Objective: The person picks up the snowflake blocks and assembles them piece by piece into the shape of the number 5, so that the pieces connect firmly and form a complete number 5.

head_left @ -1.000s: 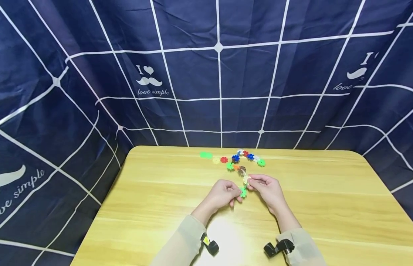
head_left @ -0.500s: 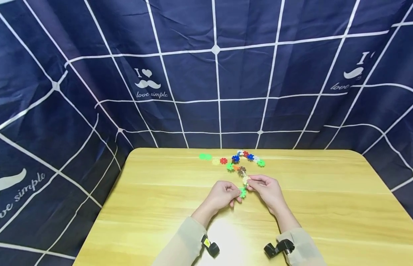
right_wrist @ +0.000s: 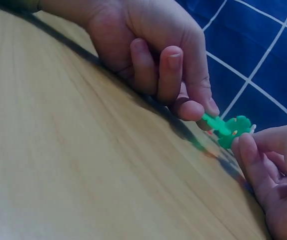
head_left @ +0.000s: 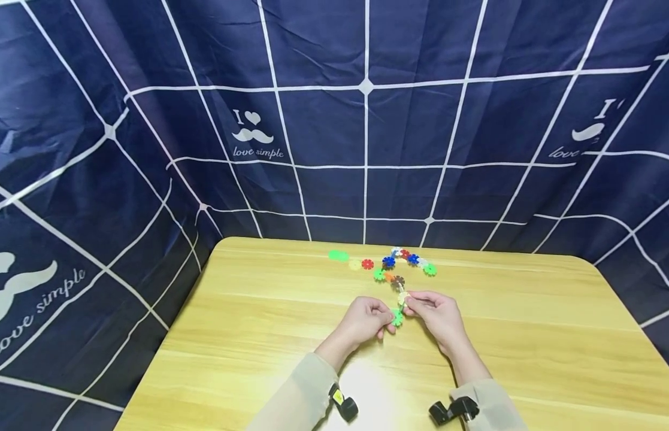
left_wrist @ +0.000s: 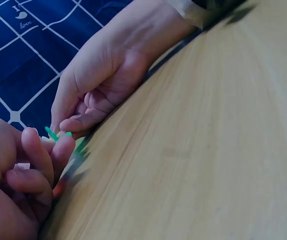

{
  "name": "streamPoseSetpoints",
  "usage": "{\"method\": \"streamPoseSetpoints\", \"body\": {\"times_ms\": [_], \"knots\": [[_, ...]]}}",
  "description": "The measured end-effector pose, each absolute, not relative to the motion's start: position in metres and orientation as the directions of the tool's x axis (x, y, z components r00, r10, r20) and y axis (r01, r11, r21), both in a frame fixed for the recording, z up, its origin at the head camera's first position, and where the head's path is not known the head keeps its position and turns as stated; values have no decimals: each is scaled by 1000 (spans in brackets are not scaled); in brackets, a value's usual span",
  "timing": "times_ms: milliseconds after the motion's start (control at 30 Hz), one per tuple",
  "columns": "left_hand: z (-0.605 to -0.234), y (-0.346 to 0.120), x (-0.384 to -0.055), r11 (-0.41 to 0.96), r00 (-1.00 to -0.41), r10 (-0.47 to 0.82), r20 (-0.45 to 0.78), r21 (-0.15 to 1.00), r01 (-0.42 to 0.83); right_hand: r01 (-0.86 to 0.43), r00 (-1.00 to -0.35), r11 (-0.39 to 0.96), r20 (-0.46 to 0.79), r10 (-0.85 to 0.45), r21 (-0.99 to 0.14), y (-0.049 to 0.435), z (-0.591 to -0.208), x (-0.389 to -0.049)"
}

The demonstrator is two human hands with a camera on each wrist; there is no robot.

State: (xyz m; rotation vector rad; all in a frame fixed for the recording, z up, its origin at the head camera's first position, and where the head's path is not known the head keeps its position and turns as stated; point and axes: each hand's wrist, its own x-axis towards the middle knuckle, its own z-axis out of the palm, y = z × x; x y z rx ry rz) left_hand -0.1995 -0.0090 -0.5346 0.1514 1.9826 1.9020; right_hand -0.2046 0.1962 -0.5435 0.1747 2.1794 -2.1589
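Observation:
A chain of joined plastic snowflake discs runs toward the person from the back of the table. My left hand [head_left: 366,318] pinches the green snowflake disc [head_left: 397,319] at its near end between thumb and forefinger. Just beyond it, my right hand [head_left: 438,314] pinches the chain by the cream snowflake disc [head_left: 403,298]. In the right wrist view, a second green disc [right_wrist: 241,125] stands crosswise against the first, right at the right fingertips. A brown disc [head_left: 397,281] follows farther up the chain. Fingers hide most of the held discs in the left wrist view.
The chain curves on through a blue disc [head_left: 389,262] to a green disc [head_left: 430,269] at its far right end. Loose red [head_left: 368,264], yellow [head_left: 355,264] and green [head_left: 338,255] discs lie to its left. A dark blue curtain [head_left: 323,191] hangs behind the wooden table [head_left: 248,335].
The head view has shifted slightly, so everything sits a little farther right in it. Both hands keep the same grip on the chain.

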Motion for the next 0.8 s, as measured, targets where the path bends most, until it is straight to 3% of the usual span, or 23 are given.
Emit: {"method": "streamPoseSetpoints", "body": {"times_ms": [400, 800], "knots": [[-536, -7, -199, 30, -922, 324, -211, 977, -213, 115, -993, 4, -114, 36, -993, 197, -540, -201], [-528, -4, -196, 41, -910, 347, -228, 973, -228, 102, -993, 22, -103, -55, -995, 203, -542, -201]]}}
